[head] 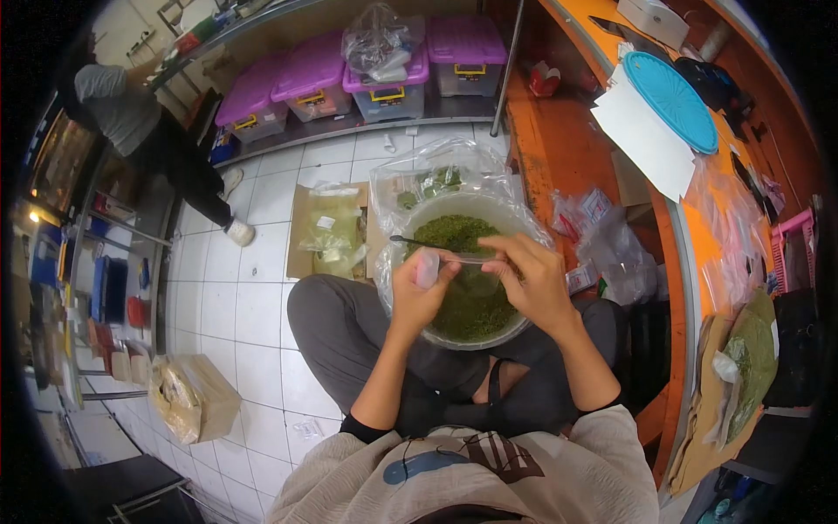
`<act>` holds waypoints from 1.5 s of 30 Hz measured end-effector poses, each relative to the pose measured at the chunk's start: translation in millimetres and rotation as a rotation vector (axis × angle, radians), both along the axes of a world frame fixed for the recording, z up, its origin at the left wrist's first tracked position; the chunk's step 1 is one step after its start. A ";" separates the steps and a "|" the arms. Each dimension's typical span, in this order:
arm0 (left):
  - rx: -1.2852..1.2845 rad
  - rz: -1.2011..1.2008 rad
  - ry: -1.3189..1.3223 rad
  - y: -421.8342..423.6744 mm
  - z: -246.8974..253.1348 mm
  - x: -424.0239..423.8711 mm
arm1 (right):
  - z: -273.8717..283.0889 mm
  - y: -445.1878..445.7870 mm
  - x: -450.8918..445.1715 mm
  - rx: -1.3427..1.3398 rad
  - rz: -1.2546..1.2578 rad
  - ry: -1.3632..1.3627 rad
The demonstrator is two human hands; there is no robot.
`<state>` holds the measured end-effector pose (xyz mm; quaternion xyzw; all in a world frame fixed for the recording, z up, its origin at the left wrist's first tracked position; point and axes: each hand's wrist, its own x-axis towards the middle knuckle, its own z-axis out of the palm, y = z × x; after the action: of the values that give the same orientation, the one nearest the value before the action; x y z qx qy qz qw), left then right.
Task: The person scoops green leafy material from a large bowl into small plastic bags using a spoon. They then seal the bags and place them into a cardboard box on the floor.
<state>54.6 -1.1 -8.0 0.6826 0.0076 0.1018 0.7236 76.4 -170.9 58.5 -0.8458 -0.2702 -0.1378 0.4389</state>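
Note:
A round translucent tub of crumbled dried green leaves stands before me, between my crossed legs. Above it, my left hand holds a pinkish translucent plastic piece, perhaps a small bag or roll. A thin dark stick with a rounded end, perhaps a spoon, juts out leftward beside that hand's fingers. Between both hands stretches a narrow clear plastic strip, seemingly a bag's edge. At its far end, the thumb and fingers of my right hand grip it.
Behind the tub lies a clear bag with green contents. To its left, a cardboard box holds plastic packs. An orange bench borders the right side. A wrapped carton sits on the tiles. Another person stands at the far-left shelf.

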 end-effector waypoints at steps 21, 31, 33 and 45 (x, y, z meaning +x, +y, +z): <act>-0.035 0.158 0.037 2.9 5.9 -0.1 | -9.4 20.4 40.3 -0.092 0.035 -0.274; -0.871 0.144 0.155 26.0 11.5 12.2 | 8.0 48.4 76.2 -0.028 0.059 -0.205; -0.806 0.157 0.143 23.1 11.8 13.4 | -4.9 44.1 50.6 0.074 0.228 0.260; -0.699 0.027 0.151 -8.4 14.7 14.2 | -35.3 36.4 21.0 0.220 -0.056 0.212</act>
<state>68.8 -9.6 6.8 0.3991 0.1046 0.0519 0.9094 97.4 -134.5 23.2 -0.8097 -0.1820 -0.0886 0.5509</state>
